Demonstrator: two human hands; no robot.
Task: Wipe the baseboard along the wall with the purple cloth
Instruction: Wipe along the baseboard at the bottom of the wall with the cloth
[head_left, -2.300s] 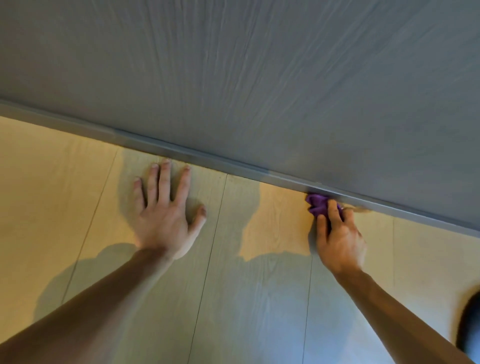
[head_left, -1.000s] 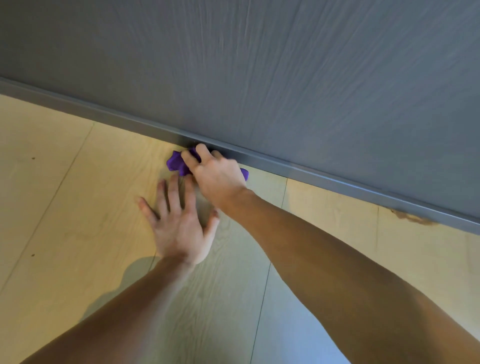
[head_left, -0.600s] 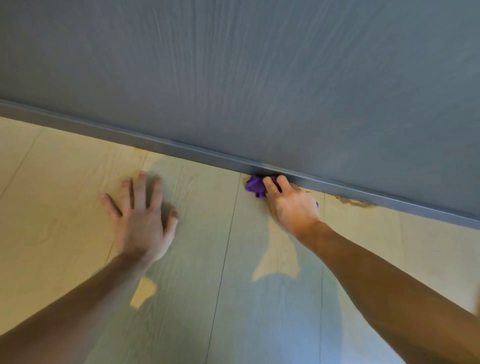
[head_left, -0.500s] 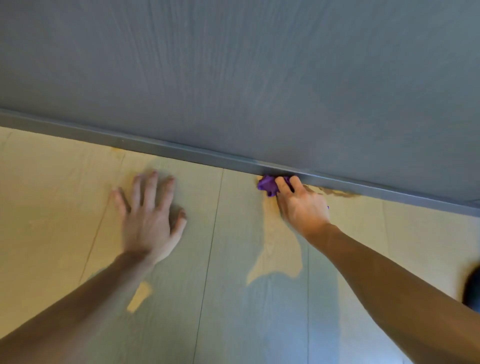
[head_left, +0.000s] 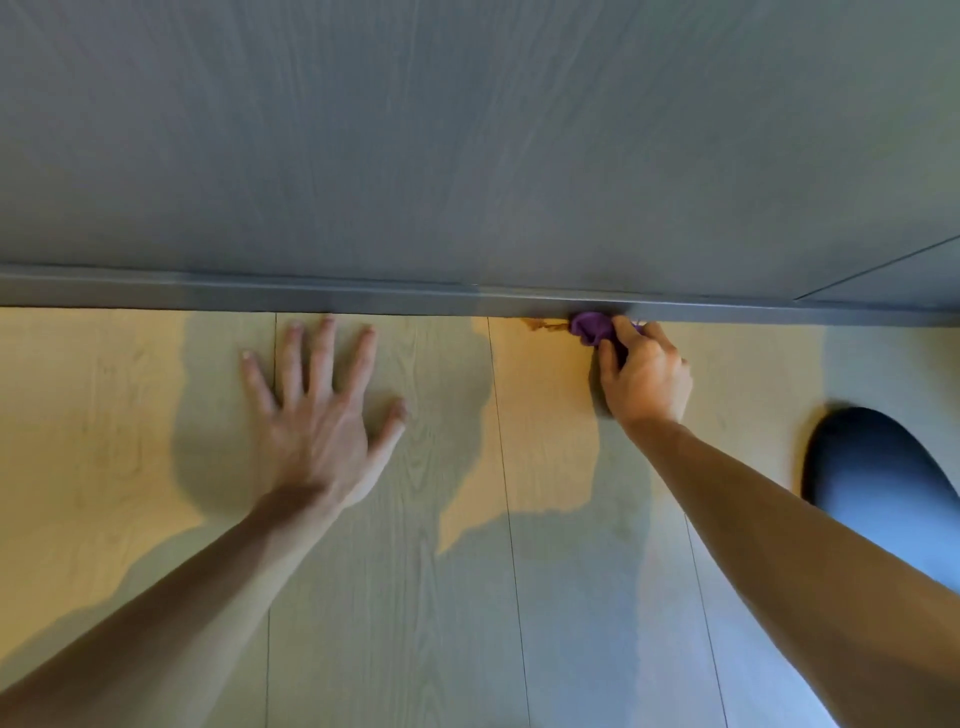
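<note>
A grey baseboard (head_left: 311, 296) runs across the view where the grey wood-grain wall meets the pale plank floor. My right hand (head_left: 644, 379) grips a bunched purple cloth (head_left: 589, 327) and presses it against the foot of the baseboard, right of centre. Most of the cloth is hidden under my fingers. A brownish smear (head_left: 545, 325) lies on the floor just left of the cloth. My left hand (head_left: 317, 410) rests flat on the floor with fingers spread, fingertips close to the baseboard.
A dark rounded shape, likely my knee (head_left: 883, 478), sits on the floor at the right edge. A seam in the wall panel (head_left: 878, 270) slants up at the far right. Plank joints run toward me across the floor.
My right hand has slid the cloth rightward along the baseboard, from beside my left hand to past the brown smear. The left hand stays flat on the floor. The camera has shifted.
</note>
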